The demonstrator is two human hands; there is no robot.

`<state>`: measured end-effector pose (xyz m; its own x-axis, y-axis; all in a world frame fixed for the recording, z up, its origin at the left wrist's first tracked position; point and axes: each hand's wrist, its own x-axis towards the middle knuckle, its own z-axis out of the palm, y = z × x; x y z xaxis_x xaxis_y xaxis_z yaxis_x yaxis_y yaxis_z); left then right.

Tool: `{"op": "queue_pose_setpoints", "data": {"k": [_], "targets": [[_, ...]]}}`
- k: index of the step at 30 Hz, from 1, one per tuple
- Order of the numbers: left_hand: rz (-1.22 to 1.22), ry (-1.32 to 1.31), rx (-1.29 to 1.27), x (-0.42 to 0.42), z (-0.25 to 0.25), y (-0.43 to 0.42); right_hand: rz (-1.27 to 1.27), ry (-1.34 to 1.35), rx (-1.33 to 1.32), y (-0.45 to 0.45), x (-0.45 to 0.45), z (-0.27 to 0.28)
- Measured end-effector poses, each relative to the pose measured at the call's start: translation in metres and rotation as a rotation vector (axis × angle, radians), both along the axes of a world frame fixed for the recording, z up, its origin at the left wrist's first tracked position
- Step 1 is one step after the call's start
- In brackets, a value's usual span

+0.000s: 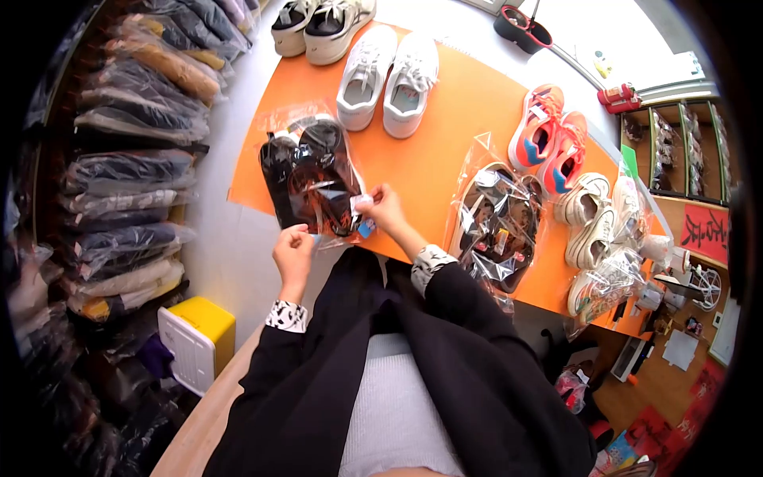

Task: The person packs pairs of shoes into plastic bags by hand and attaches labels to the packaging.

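Note:
A pair of black shoes lies in a clear plastic bag on the orange tabletop, near its front edge. The fingers of my left hand are pinched together at the near edge of the bag, next to a small bluish bit. At the bag's right side my right hand pinches a small white tag; whether it also grips the plastic is unclear. A blue label shows just below those fingers. To the right lies another clear bag with dark shoes in it.
White sneakers stand behind the bag, with beige-black sneakers farther back. Coral running shoes, cream sneakers and a bagged pair line the right. Bagged garments fill the left; a yellow-lidded box stands below.

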<state>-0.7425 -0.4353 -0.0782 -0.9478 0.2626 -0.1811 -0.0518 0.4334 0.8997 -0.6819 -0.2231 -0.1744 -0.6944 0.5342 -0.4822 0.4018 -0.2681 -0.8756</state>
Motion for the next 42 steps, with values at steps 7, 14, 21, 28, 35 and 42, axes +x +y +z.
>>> {"op": "queue_pose_setpoints", "data": {"k": [7, 14, 21, 28, 35, 42], "targets": [[-0.078, 0.168, -0.168, -0.062, -0.035, -0.015, 0.202, -0.294, 0.54, -0.025, -0.02, 0.022], [-0.16, -0.089, 0.203, -0.095, 0.014, 0.004, 0.227, 0.105, 0.291, -0.018, 0.012, 0.076], [-0.492, -0.391, 0.319, 0.008, 0.016, 0.104, -0.185, 0.275, 0.139, -0.028, 0.064, 0.125], [-0.755, -0.544, 0.422, 0.039, 0.043, 0.078, -0.361, 0.028, -0.078, -0.038, 0.096, 0.148], [-0.717, -0.622, 0.109, 0.024, 0.007, -0.017, 0.036, -0.284, -0.407, -0.091, 0.097, 0.122], [-0.438, -0.488, 0.271, 0.055, -0.022, -0.056, -0.05, -0.452, -0.642, -0.11, 0.085, 0.046]]}}
